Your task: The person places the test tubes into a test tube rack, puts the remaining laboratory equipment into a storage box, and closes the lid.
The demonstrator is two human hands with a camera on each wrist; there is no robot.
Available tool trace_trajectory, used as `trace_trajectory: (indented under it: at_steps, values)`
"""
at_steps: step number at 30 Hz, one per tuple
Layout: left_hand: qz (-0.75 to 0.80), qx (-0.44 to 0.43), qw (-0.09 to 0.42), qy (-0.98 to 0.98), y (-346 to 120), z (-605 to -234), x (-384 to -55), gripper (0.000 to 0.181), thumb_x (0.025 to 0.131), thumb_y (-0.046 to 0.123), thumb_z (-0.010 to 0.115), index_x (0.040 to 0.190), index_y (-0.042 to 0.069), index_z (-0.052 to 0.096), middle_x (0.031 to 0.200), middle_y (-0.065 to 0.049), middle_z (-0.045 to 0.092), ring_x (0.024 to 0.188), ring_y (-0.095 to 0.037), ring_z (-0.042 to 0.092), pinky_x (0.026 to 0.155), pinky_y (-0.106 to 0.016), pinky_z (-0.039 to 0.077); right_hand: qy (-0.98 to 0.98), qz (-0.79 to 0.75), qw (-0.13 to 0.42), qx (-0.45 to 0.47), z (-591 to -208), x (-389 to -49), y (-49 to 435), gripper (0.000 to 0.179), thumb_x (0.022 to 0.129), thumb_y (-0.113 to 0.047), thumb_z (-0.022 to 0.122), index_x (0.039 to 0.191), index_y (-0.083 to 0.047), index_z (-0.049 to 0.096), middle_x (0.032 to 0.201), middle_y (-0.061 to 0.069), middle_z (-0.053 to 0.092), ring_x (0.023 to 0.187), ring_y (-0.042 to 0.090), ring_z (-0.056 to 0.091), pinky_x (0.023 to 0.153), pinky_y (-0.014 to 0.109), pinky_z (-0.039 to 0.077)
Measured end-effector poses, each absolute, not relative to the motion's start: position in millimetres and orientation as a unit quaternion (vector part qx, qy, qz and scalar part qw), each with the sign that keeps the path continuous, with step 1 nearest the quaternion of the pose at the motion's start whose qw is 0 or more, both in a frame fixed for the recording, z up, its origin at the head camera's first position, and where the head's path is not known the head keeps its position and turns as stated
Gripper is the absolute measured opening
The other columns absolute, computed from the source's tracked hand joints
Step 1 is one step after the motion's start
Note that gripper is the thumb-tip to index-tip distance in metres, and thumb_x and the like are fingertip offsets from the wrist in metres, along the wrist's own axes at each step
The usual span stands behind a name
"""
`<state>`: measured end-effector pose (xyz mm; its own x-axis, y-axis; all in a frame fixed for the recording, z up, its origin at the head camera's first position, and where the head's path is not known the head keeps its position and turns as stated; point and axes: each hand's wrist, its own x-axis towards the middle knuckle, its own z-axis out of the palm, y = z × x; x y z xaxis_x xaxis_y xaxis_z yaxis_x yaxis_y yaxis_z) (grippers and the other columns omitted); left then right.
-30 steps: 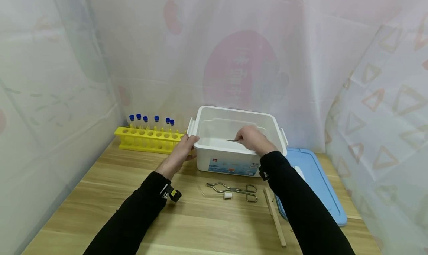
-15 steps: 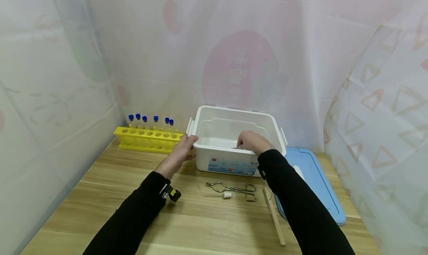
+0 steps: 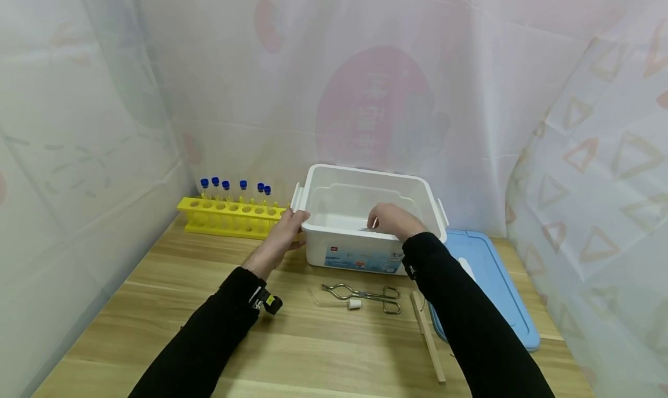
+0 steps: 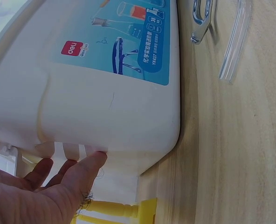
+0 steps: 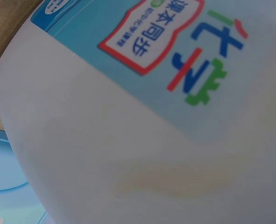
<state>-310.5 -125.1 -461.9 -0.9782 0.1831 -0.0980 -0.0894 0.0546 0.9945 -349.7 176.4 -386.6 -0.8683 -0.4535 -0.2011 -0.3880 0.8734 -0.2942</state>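
my left hand [image 3: 276, 238] is at the white box [image 3: 315, 246], its fingers apart, the tips resting against the wall by the left front corner. my right hand [image 3: 392, 219] reaches over the front rim into the box, fingers curled, the tips pinched together on a thin grey piece [image 3: 367, 230]; that piece is inside the box, near the front wall, partly hidden by my fingers and too small for me to name.

the box stands upright near the back edge of the wooden table [image 3: 313, 351], a blue printed label [image 3: 360, 260] on its front. to its left, by the table's back left corner, is a yellow rack [image 3: 224, 234] with six blue-capped tubes [image 3: 243, 185]. toward me from the box lie metal tongs [image 3: 373, 297] and, just beside them, a bent clear tube [image 3: 330, 305] with a white stopper [image 3: 355, 304]. a wooden clamp [image 3: 430, 346] lies farther right, just beside the blue lid [image 3: 493, 279], which lies flat toward the table's right edge.
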Motion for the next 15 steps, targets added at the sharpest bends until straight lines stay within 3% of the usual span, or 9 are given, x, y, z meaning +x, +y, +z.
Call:
trace_trajectory:
  at_steps: [10, 15]
  values:
    - [0.689, 0.034, 0.099, 0.718, -125.6, -462.6, -310.9, 0.08, 0.118, 0.044, 0.045, 0.187, 0.015, 0.018, 0.188, -0.028, 0.034, 0.174, -0.054, 0.04, 0.136, -0.084, 0.037, 0.958, -0.13, 0.109, -0.231, -387.4, -352.5, 178.3, 0.025, 0.113, 0.007, 0.063, 0.118, -0.002, 0.085, 0.126, 0.019, 0.083, 0.119, 0.037, 0.078, 0.11, 0.055, 0.066]
    - [0.689, 0.033, 0.1, 0.717, -125.3, -462.9, -311.0, 0.079, 0.119, 0.044, 0.045, 0.187, 0.014, 0.019, 0.188, -0.028, 0.035, 0.174, -0.054, 0.04, 0.136, -0.083, 0.037, 0.954, -0.118, 0.12, -0.246, -387.2, -351.0, 178.9, 0.034, 0.115, 0.008, 0.057, 0.13, -0.002, 0.086, 0.139, 0.02, 0.083, 0.132, 0.041, 0.077, 0.119, 0.055, 0.064]
